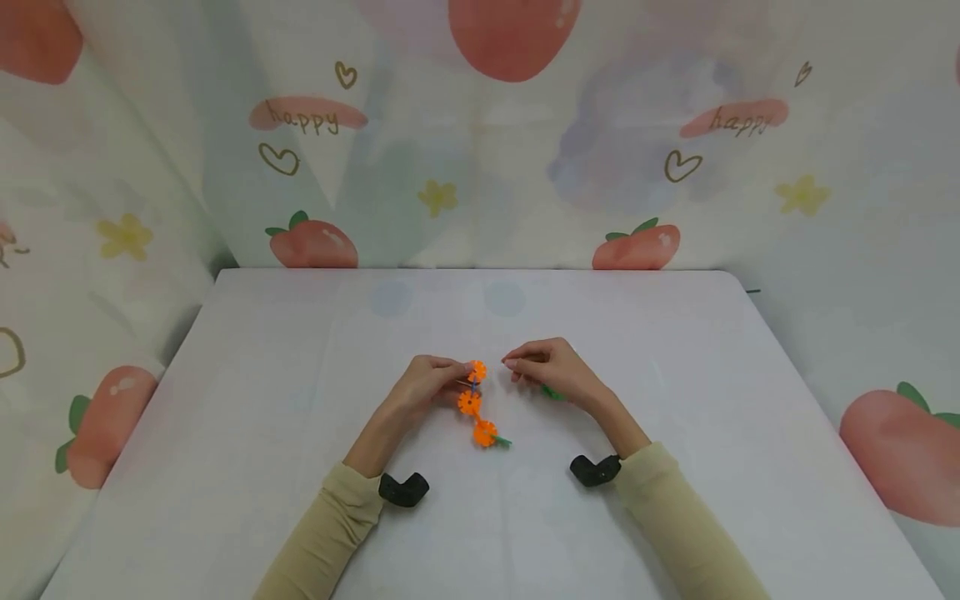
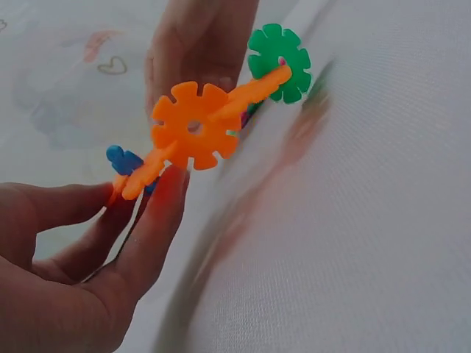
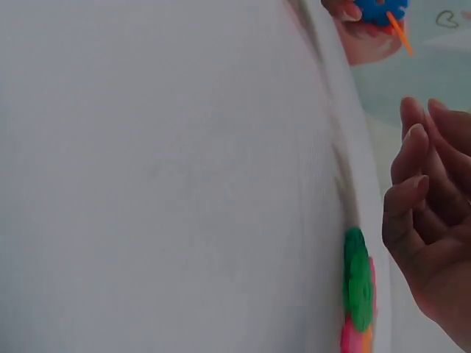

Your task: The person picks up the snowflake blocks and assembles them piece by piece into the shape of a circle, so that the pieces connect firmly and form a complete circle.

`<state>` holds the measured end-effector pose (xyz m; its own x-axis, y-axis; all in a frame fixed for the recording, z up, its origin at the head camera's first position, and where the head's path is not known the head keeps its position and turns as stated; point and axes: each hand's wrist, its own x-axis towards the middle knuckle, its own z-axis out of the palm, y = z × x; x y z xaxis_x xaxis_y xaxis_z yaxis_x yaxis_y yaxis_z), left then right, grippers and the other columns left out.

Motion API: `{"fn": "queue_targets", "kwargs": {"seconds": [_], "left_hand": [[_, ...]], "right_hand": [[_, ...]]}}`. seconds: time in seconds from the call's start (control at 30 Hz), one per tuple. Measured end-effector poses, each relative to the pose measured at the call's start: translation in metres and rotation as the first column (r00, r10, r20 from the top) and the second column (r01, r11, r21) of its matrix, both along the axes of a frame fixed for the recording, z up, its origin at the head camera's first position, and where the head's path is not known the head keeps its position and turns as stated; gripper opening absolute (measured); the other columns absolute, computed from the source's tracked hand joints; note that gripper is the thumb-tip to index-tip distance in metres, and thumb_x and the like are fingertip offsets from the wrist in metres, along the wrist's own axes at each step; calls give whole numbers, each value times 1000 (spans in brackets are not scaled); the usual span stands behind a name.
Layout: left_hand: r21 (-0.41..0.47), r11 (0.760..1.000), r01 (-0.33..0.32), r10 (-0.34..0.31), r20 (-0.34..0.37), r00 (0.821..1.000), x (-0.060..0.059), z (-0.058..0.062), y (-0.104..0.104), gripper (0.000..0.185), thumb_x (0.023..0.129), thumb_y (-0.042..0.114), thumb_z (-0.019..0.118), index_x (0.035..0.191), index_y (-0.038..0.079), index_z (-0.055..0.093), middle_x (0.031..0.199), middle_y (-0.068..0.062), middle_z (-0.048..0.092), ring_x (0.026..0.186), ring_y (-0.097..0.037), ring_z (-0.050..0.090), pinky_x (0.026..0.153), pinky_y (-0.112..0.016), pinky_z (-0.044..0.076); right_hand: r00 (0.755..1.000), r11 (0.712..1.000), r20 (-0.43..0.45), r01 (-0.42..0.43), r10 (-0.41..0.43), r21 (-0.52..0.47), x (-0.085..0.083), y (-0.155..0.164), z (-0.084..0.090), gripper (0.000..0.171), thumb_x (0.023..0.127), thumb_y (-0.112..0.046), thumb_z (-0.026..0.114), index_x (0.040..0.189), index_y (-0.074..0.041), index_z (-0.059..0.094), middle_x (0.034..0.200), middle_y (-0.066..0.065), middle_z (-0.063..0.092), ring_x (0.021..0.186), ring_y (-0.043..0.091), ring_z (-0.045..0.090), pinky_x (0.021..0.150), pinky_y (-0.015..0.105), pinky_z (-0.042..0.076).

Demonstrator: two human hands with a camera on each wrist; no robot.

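My left hand (image 1: 426,382) pinches the upper end of a chain of interlocking plastic snowflake discs (image 1: 469,403). Thumb and fingertips grip near a blue disc (image 2: 124,160) and the orange disc beside it. Further along the chain come an orange disc (image 2: 195,126) facing the camera, another seen edge-on, and a green disc (image 2: 280,63) at the far end. To the right of the chain, my right hand (image 1: 553,367) is raised, apart from it, with fingers loosely bent. In the right wrist view nothing shows between the right fingertips (image 3: 416,132).
Below the right hand, a small group of loose discs, green (image 3: 359,283) and pink (image 3: 350,334) among them, lies on the white table (image 1: 300,517). A patterned cloth (image 1: 480,167) hangs behind the table and along its sides. Black wrist cameras (image 1: 403,490) sit at both cuffs.
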<state>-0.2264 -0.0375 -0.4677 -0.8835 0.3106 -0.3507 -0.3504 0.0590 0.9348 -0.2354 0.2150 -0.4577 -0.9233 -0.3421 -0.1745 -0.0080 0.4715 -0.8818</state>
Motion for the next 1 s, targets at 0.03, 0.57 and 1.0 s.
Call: {"fn": "queue_targets", "kwargs": {"seconds": [0.03, 0.57, 1.0], "left_hand": [[1, 1000, 2, -2, 7, 1000, 0, 0, 0, 28, 98, 15, 69, 112, -8, 74, 95, -11, 77, 78, -12, 74, 71, -23, 59], [-2, 999, 34, -35, -5, 999, 2, 0, -5, 28, 100, 15, 66, 113, -9, 72, 98, -14, 77, 79, -14, 74, 69, -23, 58], [-36, 999, 41, -42, -16, 999, -1, -1, -6, 30, 99, 16, 68, 116, -8, 73, 104, -12, 75, 83, -13, 73, 76, -25, 60]], "right_hand": [[1000, 1000, -12, 3, -3, 18, 0, 4, 0, 26, 100, -24, 68, 117, -6, 76, 92, 10, 76, 79, 23, 64, 69, 28, 53], [993, 923, -110, 1, 44, 384, 11, 54, 4, 25, 86, -16, 84, 105, -4, 74, 93, 7, 68, 85, 20, 58, 70, 29, 50], [975, 914, -222, 100, -11, 393, 18, 47, 4, 22, 84, -14, 85, 98, -4, 71, 82, 6, 65, 78, 19, 56, 66, 27, 48]]}}
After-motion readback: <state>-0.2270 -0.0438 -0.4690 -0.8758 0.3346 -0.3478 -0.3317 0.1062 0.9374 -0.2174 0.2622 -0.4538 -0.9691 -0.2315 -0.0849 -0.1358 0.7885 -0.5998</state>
